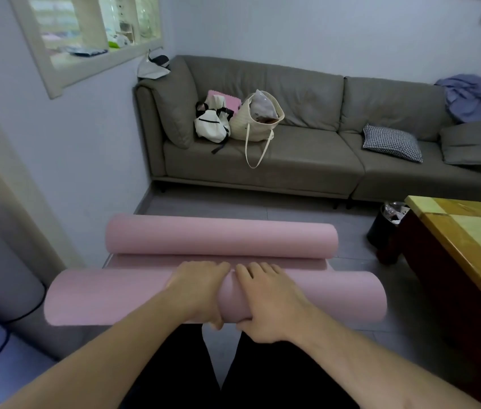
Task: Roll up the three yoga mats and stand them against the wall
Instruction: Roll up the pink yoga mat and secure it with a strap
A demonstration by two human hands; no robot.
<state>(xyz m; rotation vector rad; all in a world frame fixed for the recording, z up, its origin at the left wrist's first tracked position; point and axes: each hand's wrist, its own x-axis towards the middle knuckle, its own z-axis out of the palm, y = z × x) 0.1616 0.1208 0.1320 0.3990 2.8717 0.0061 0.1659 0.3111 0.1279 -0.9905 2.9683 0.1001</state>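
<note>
A cream woven tote bag (255, 121) is stuffed full on the grey fabric sofa (307, 160); the near rolled pink foam mat (109, 296) is gripped by left hand (200, 290) and right hand (265, 302), fingers curled round it, on grey floor tiles (351, 261)

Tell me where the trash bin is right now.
In the head view the black trash bin stands on the floor at the right, against the near corner of the wooden table and just in front of the grey sofa.
</note>
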